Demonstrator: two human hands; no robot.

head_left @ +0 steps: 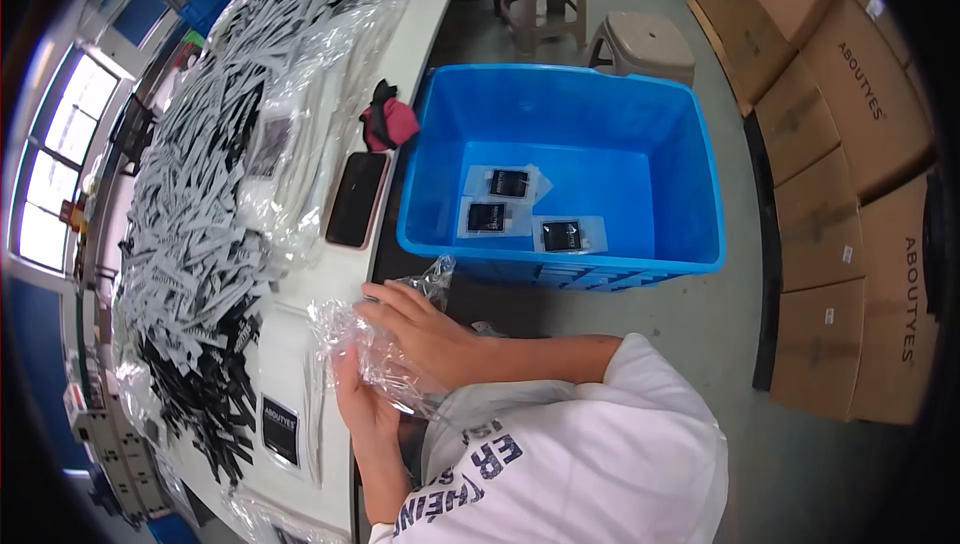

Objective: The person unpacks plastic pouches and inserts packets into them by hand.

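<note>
From where I stand, the crumpled clear plastic is at the lower centre of the frame, by the edge of the white table. Both hands have hold of it. The right hand lies across it with fingers bent and partly closed; its thumb is hidden, so I can't tell how tight that grip is. The left hand closes on the near side, one digit pointing up along the plastic.

As for progress, three clear packets with black cards lie apart from the table stock, on the floor of the blue bin at the upper centre. Far more looks unfinished, I'd judge: a long heap of loose grey and black strips runs down the left, with clear bags beside it. Whether anything is inside the plastic between the hands, I can't tell.

"ABOUTYES" reads plainly on the cartons at the right, and on the black card at the lower left. The lettering on the binned cards and most strips is too small for me, as are the cartons' little white labels. The white shirt shows "ER" and a partial "HEIN". The phone has a dark screen.
</note>
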